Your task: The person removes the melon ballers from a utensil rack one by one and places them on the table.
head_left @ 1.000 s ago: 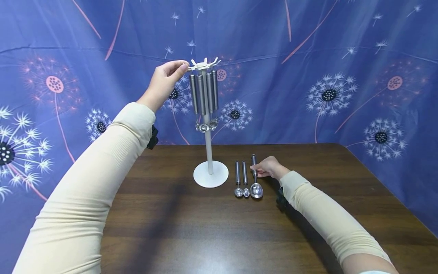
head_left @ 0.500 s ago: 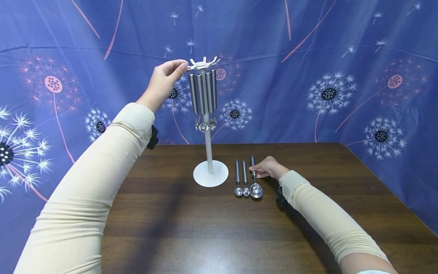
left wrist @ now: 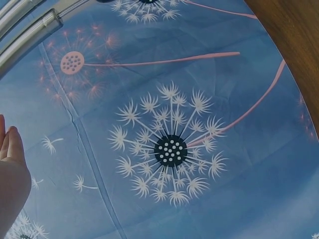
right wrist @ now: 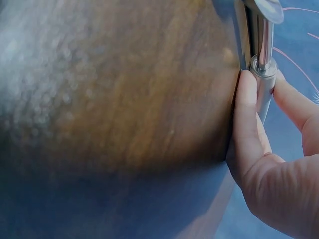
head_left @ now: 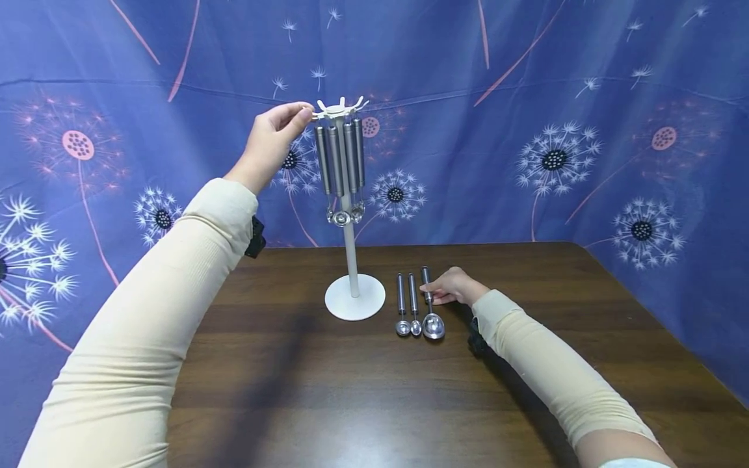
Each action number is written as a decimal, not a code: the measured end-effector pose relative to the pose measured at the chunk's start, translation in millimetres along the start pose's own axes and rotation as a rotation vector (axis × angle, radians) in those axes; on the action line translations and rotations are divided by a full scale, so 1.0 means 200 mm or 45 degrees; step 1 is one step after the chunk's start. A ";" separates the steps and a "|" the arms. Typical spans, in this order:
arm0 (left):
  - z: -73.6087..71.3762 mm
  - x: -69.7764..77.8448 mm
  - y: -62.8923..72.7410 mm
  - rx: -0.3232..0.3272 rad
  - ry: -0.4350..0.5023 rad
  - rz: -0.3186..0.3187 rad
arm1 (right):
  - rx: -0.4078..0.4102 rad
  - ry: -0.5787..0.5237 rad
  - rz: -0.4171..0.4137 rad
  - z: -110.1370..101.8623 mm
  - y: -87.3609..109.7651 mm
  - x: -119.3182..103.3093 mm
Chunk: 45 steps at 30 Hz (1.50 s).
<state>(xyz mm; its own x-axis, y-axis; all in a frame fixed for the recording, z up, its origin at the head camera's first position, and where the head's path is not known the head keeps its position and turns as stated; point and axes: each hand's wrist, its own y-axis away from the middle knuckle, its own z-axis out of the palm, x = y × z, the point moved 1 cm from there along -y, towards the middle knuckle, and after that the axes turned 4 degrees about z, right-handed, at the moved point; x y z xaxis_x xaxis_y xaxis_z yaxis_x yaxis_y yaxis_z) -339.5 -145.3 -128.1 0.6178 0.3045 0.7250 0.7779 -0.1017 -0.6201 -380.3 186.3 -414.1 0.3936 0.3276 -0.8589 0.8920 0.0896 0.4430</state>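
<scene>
A white stand [head_left: 350, 257] with a round base and a ring of hooks on top holds several grey-handled metal spoons [head_left: 335, 162]. My left hand [head_left: 266, 143] pinches one hook at the stand's top left. On the table lie two small metal spoons [head_left: 401, 299] side by side, with a large round-bowled metal scoop [head_left: 433, 326] to their right. My right hand [head_left: 456, 286] grips the scoop's handle between thumb and fingers. In the right wrist view the handle [right wrist: 266, 82] passes between the fingers, its lower part hidden by them.
The brown wooden table [head_left: 363, 383] reaches back to a blue dandelion-print cloth [head_left: 468, 130] behind it. Hanging handles [left wrist: 37, 37] cross the top left corner of the left wrist view. The two small spoons lie close beside the scoop.
The scoop's handle end has shifted slightly left toward the small spoons, with my right hand on it. My left hand stays on the hook. The head view has turned a little right.
</scene>
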 end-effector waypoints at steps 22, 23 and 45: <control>-0.01 0.01 0.00 0.004 -0.029 0.005 | -0.063 -0.015 0.055 -0.01 0.00 -0.01; -0.01 0.01 0.00 0.003 -0.028 0.004 | -0.065 -0.027 0.062 -0.01 0.00 -0.01; -0.02 0.01 0.01 0.004 -0.043 -0.002 | -0.018 -0.301 -0.045 -0.11 0.07 -0.29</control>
<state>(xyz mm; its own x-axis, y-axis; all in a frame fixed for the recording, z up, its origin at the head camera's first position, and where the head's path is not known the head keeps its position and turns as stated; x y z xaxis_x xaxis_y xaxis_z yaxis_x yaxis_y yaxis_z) -336.4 -148.9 -126.6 0.6121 0.3363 0.7157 0.7786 -0.0978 -0.6199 -395.6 188.8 -351.7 0.4049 0.0953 -0.9094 0.9036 0.1105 0.4139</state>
